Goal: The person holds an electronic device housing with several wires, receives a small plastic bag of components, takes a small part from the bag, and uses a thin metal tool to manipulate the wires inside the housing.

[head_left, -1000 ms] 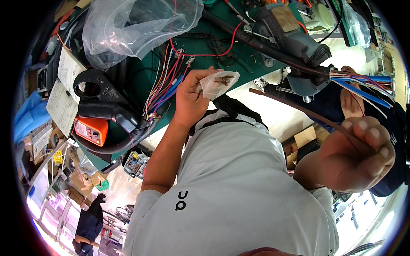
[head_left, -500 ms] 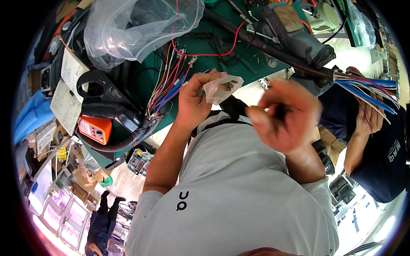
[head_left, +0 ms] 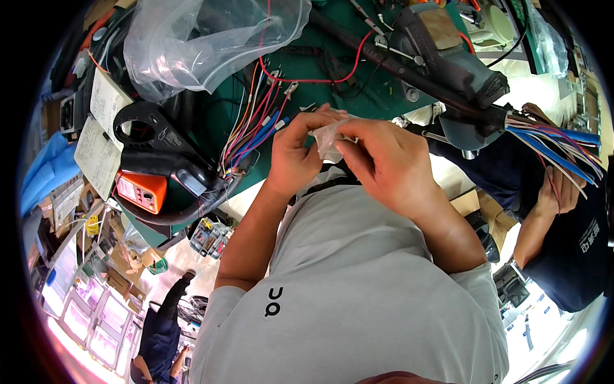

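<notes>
Head view: L hand [head_left: 295, 153] pinched a small translucent bag [head_left: 327, 144] just off the near edge of the green bench [head_left: 361, 109]. R hand [head_left: 390, 160] overlapped the bag's R side, fingertips there; can't tell if clamped. Coloured wires [head_left: 265, 131] lay L of hands, w/ orange meter [head_left: 146, 192] farther L.

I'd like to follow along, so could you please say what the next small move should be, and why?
Perhaps the right hand should gently feel inside the small translucent bag: its fingertips are at the bag, which the left hand grips.
</notes>
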`<state>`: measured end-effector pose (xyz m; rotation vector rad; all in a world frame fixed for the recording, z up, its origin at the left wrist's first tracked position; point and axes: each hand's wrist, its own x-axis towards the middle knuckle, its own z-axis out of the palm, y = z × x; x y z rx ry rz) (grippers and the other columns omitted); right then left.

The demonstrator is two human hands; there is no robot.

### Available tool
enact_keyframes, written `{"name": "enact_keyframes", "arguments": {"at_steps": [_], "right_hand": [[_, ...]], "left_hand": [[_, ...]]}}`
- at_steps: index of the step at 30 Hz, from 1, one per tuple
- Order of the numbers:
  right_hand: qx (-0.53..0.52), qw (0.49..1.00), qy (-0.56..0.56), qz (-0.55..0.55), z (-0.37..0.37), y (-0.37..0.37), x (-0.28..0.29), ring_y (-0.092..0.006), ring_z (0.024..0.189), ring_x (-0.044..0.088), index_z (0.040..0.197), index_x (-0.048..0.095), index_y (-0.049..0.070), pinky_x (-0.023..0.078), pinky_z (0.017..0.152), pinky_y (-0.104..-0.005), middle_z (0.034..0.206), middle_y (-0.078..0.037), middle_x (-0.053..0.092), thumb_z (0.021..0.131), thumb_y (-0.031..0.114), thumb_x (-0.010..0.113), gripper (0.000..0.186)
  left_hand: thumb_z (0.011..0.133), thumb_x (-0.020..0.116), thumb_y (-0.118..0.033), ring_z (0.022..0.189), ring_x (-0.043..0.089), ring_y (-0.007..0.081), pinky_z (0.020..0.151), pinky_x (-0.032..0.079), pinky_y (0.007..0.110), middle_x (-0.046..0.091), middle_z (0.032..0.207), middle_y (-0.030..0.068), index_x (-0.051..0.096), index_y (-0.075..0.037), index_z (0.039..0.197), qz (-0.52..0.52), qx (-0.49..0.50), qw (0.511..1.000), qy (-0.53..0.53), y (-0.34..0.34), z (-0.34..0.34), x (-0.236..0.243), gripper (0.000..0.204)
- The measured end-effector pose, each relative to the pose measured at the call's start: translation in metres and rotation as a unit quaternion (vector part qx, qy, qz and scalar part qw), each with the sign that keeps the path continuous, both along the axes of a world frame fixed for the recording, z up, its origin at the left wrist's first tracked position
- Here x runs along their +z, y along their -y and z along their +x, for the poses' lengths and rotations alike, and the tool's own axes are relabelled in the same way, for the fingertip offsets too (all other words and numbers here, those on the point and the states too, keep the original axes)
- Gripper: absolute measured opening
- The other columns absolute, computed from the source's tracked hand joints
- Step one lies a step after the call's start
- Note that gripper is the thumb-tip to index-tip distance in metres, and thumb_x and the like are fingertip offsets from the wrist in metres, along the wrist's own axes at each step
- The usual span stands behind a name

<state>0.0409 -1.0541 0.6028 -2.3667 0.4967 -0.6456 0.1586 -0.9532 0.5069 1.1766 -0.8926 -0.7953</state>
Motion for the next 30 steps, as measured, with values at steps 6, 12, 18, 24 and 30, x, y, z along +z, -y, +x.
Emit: {"name": "enact_keyframes", "arguments": {"at_steps": [6, 12, 18, 24, 30], "right_hand": [[-0.074, 0.996, -0.034, 0.023, -0.025, -0.015, -0.003, -0.0193, 0.056, 0.06, 0.1, 0.06, 0.003, 0.047, 0.047, -0.0293, 0.076, -0.007, 0.062, 0.073, 0.003, 0.076, 0.031], [-0.096, 0.995, -0.032, 0.023, -0.02, -0.013, -0.005, -0.0202, 0.054, 0.059, 0.099, 0.06, 0.001, 0.047, 0.047, -0.0299, 0.073, -0.008, 0.061, 0.074, 0.001, 0.074, 0.028], [-0.107, 0.994, -0.008, 0.021, -0.018, -0.013, -0.006, -0.0192, 0.054, 0.056, 0.1, 0.062, 0.003, 0.045, 0.045, -0.0301, 0.069, -0.006, 0.058, 0.075, 0.001, 0.073, 0.028], [0.012, 0.995, 0.013, -0.094, -0.017, -0.004, -0.014, -0.0146, 0.051, 0.046, 0.116, 0.063, 0.005, 0.038, 0.041, -0.0263, 0.061, 0.0, 0.044, 0.064, 0.004, 0.07, 0.053], [0.021, 0.988, -0.054, -0.144, -0.025, -0.005, -0.026, -0.0128, 0.052, 0.046, 0.117, 0.062, 0.006, 0.038, 0.041, -0.0247, 0.061, 0.001, 0.042, 0.064, 0.011, 0.069, 0.053]], "left_hand": [[0.081, 0.06, 0.012, 0.105, 0.064, 0.0265, 0.108, 0.035, 0.047, 0.067, 0.101, 0.0096, 0.056, -0.002, 0.101, -0.027, 0.004, 0.999, -0.035, 0.002, 0.003, -0.003, 0.025], [0.081, 0.061, 0.011, 0.104, 0.064, 0.0262, 0.108, 0.035, 0.047, 0.067, 0.1, 0.0104, 0.056, -0.002, 0.101, 0.01, 0.005, 1.0, -0.018, 0.002, 0.005, 0.002, 0.024], [0.086, 0.066, 0.0, 0.108, 0.062, 0.029, 0.106, 0.039, 0.048, 0.064, 0.107, 0.0163, 0.053, 0.001, 0.102, 0.02, -0.016, 1.0, 0.009, 0.002, 0.012, 0.002, 0.021], [0.083, 0.068, 0.003, 0.108, 0.061, 0.029, 0.106, 0.038, 0.049, 0.064, 0.106, 0.0166, 0.053, 0.001, 0.102, -0.012, -0.019, 1.0, 0.011, 0.003, 0.011, -0.001, 0.024], [0.082, 0.068, 0.002, 0.107, 0.062, 0.0301, 0.106, 0.037, 0.05, 0.064, 0.107, 0.0165, 0.053, 0.0, 0.101, 0.005, -0.017, 1.0, 0.002, 0.004, 0.012, 0.002, 0.024]]}}
